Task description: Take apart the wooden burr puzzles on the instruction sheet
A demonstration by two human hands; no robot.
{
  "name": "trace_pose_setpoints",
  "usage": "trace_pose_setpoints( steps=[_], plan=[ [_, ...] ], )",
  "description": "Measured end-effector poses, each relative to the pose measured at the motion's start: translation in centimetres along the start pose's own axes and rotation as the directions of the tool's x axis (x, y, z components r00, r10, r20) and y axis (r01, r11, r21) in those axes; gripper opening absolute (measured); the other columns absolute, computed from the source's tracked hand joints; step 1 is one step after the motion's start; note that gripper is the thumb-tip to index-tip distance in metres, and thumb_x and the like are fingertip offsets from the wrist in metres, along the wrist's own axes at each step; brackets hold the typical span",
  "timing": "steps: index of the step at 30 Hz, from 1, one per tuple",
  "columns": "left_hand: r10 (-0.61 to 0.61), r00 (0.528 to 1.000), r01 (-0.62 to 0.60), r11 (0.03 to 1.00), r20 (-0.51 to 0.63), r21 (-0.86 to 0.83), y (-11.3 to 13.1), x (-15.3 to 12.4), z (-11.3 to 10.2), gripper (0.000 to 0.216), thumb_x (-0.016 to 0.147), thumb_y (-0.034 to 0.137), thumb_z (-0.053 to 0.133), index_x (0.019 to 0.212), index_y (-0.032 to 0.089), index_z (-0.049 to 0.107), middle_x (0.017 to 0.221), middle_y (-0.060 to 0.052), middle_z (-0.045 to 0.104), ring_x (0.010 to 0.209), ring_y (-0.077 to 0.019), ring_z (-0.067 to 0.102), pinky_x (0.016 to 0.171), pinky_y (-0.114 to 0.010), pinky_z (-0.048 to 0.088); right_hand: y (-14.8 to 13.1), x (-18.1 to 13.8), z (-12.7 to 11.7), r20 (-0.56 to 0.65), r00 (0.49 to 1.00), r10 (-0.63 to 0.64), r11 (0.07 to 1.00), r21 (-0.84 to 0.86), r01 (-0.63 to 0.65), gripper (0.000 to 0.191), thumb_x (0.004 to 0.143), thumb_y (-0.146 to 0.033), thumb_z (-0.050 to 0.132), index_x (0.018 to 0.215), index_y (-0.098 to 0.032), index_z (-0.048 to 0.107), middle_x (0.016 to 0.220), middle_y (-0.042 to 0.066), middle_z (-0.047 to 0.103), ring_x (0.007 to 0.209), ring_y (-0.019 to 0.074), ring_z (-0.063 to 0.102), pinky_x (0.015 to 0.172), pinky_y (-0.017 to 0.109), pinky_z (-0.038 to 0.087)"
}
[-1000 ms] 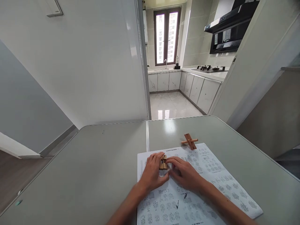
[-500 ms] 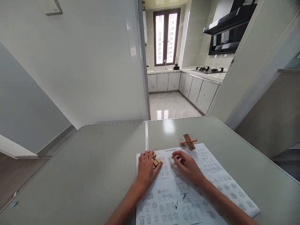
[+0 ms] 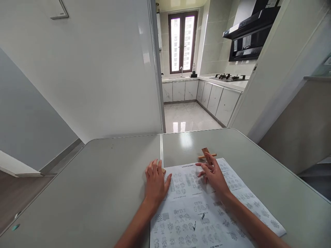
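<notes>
My left hand (image 3: pixel 156 182) lies palm down over the left edge of the printed sheet, its fingers curved over a light wooden block puzzle (image 3: pixel 163 171). Only a small corner of that puzzle shows between the fingers and the thumb; the hand covers the remainder. Above the sheet's upper right part is my right hand (image 3: pixel 214 175), open and holding nothing, fingers apart. Its index fingertip overlaps a reddish-brown wooden piece (image 3: pixel 205 150) crossed by a round wooden stick (image 3: pixel 212 155); whether it touches them I cannot tell. The paper sheet (image 3: pixel 186 203) carries rows of small printed diagrams and two dark tick marks.
A grey-green table (image 3: pixel 111 193) with a seam down its middle bears everything. Beyond its far edge, a doorway opens on a kitchen with a window (image 3: pixel 182 43), white cabinets (image 3: pixel 179 91) and a gas hob (image 3: pixel 229 77). A small teal object (image 3: pixel 16 227) is at far left.
My left hand has slid the block puzzle left and slightly away from me, baring print on the sheet. My right hand has moved right and forward, over the crossed wooden pieces.
</notes>
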State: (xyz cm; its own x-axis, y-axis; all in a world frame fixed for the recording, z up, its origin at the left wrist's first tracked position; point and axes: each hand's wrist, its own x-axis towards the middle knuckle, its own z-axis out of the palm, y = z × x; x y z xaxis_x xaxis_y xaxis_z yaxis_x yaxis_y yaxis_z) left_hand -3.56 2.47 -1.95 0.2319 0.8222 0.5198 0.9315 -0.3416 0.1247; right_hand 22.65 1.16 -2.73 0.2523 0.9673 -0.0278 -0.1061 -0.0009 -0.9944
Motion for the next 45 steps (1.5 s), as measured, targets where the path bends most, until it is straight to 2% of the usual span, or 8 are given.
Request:
trace_pose_setpoints(
  steps=[6, 11, 17, 21, 25, 28, 35, 45],
  plan=[
    [0.162, 0.985, -0.149, 0.974, 0.063, -0.173, 1.9, -0.6, -0.6, 0.045, 0.099, 0.029, 0.057, 0.142, 0.021, 0.046, 0.147, -0.016, 0.051, 0.14, -0.0356, 0.044, 0.113, -0.058, 0.041, -0.6, 0.3, 0.0, -0.035, 0.999, -0.024, 1.0, -0.006, 0.024, 0.068, 0.084, -0.049, 0.075, 0.145, -0.033, 0.05, 0.129, 0.009, 0.065, 0.088, 0.0248, 0.071, 0.051, 0.027, 0.052],
    [0.171, 0.982, -0.142, 0.947, 0.079, -0.289, 2.3, -0.7, -0.8, 0.044, 0.096, 0.023, 0.06, 0.139, 0.025, 0.048, 0.144, -0.013, 0.053, 0.138, -0.0349, 0.046, 0.113, -0.057, 0.042, -0.7, 0.1, 0.0, -0.028, 0.999, -0.041, 0.999, -0.021, 0.04, 0.048, 0.085, -0.047, 0.072, 0.127, -0.027, 0.062, 0.125, 0.009, 0.064, 0.083, 0.0217, 0.066, 0.054, 0.028, 0.05],
    [0.114, 0.987, -0.042, 0.862, 0.112, -0.506, 2.6, -0.6, -1.2, 0.04, 0.097, 0.028, 0.063, 0.135, 0.027, 0.052, 0.139, -0.011, 0.057, 0.133, -0.032, 0.052, 0.111, -0.054, 0.045, -1.0, -0.6, 0.5, 0.17, 0.984, -0.053, 0.999, 0.017, 0.05, 0.034, 0.089, -0.054, 0.07, 0.104, -0.024, 0.068, 0.103, 0.006, 0.066, 0.071, 0.0168, 0.057, 0.054, 0.027, 0.045],
    [0.036, 0.976, 0.128, 0.695, 0.213, -0.707, 3.1, -0.5, -1.8, 0.066, 0.092, 0.038, 0.072, 0.148, 0.03, 0.039, 0.15, -0.012, 0.05, 0.136, -0.0318, 0.052, 0.111, -0.053, 0.047, -1.6, -1.3, 0.7, 0.398, 0.917, -0.038, 0.997, 0.073, 0.01, 0.037, 0.096, -0.057, 0.062, 0.092, -0.021, 0.067, 0.084, 0.003, 0.063, 0.063, 0.0141, 0.051, 0.056, 0.028, 0.042],
    [0.105, 0.949, 0.205, 0.514, 0.297, -0.833, 3.3, -0.5, -2.5, 0.092, 0.083, 0.042, 0.083, 0.156, 0.032, 0.03, 0.158, -0.013, 0.046, 0.142, -0.0329, 0.049, 0.117, -0.054, 0.042, -1.8, -1.8, 0.8, 0.566, 0.825, -0.017, 0.991, 0.117, -0.06, 0.038, 0.098, -0.056, 0.062, 0.086, -0.02, 0.062, 0.073, -0.001, 0.059, 0.059, 0.0131, 0.05, 0.058, 0.028, 0.04],
    [0.151, 0.919, 0.266, 0.446, 0.365, -0.855, 3.2, -0.4, -2.8, 0.092, 0.079, 0.042, 0.087, 0.155, 0.032, 0.036, 0.154, -0.012, 0.051, 0.141, -0.0331, 0.05, 0.118, -0.053, 0.042, -1.9, -2.1, 0.8, 0.65, 0.759, -0.01, 0.992, 0.101, -0.074, 0.037, 0.097, -0.057, 0.062, 0.093, -0.02, 0.063, 0.072, -0.002, 0.058, 0.058, 0.0128, 0.051, 0.059, 0.029, 0.041],
    [0.117, 0.934, 0.255, 0.446, 0.338, -0.858, 3.2, 0.1, -2.9, 0.091, 0.064, 0.042, 0.096, 0.143, 0.03, 0.052, 0.139, -0.01, 0.061, 0.126, -0.0325, 0.06, 0.109, -0.051, 0.051, -2.2, -2.2, 1.1, 0.641, 0.767, -0.004, 0.999, 0.033, -0.023, 0.044, 0.096, -0.061, 0.062, 0.118, -0.023, 0.058, 0.076, -0.001, 0.063, 0.058, 0.0132, 0.051, 0.057, 0.028, 0.042],
    [0.093, 0.948, 0.199, 0.57, 0.303, -0.797, 3.3, -0.1, -2.1, 0.089, 0.059, 0.044, 0.098, 0.135, 0.029, 0.054, 0.128, -0.007, 0.061, 0.109, -0.0267, 0.063, 0.099, -0.046, 0.056, -1.5, -2.0, 1.4, 0.549, 0.836, 0.005, 0.991, -0.116, 0.07, 0.048, 0.094, -0.066, 0.06, 0.11, -0.021, 0.066, 0.083, 0.002, 0.068, 0.059, 0.013, 0.049, 0.055, 0.027, 0.041]
  ],
)
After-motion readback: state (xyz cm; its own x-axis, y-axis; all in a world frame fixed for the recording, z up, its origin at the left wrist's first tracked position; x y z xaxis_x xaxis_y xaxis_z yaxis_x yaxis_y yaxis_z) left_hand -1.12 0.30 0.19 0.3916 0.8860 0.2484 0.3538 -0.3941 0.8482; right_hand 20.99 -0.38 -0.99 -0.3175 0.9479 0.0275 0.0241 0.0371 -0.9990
